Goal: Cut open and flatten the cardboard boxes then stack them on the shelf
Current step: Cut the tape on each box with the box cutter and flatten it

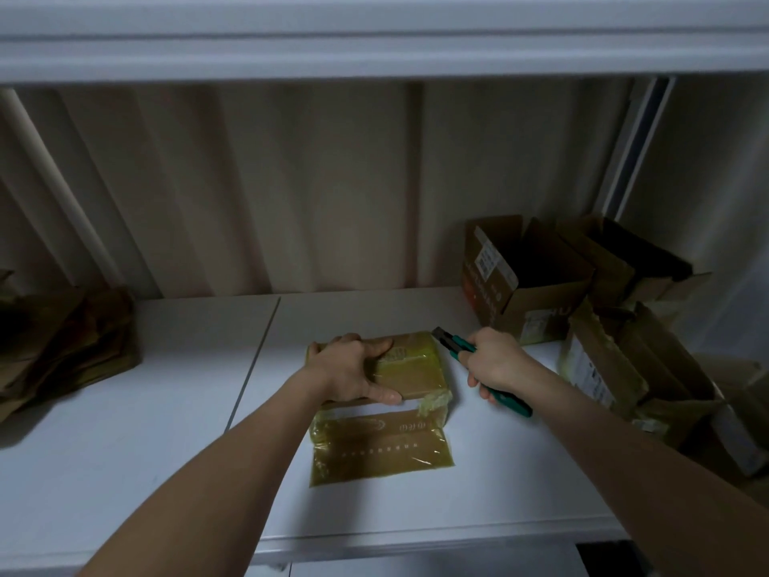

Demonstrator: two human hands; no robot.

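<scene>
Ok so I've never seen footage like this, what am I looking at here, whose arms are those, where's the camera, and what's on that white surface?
There is no machine here: the two bare arms belong to a person, and the single picture comes from a wide-angle camera worn on their head, looking forward and down.

The left hand grips a small cardboard box wrapped in yellowish tape, with one flap already folded out flat toward the person. The right hand holds a green utility knife, its tip pointing toward the box.

Everything rests on a white shelf. At the right stand several opened boxes. At the far left lies a pile of flattened cardboard.
</scene>
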